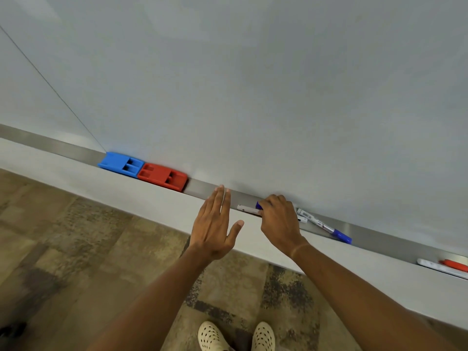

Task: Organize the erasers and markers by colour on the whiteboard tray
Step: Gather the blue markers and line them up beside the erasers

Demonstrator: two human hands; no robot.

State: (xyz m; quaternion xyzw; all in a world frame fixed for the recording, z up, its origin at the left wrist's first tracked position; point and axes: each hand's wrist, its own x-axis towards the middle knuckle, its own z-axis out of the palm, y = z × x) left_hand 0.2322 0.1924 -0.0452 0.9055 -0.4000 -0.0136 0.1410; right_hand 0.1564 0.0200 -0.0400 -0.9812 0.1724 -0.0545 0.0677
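Tray point(210, 186) runs from left edge down to lower right of frame, under the whiteboard point(253, 84).

Done so far, by my reading: blue eraser point(121, 163) and red eraser point(162, 176) sit touching end to end at centre left. Markers look unsorted.

Right hand point(278, 219), centre frame, fingers curled over a blue-capped marker point(249, 209) lying on the tray. Left hand point(215, 224) just beside it, fingers straight, holding nothing, fingertips at the tray edge.

Left to do: another blue-capped marker point(326, 228) lies just right of the hand; a red-capped marker point(453, 266) and a white marker body point(435, 266) sit well apart at far right.

Writing: dark print on the marker barrels, too small to read. No brand legible.
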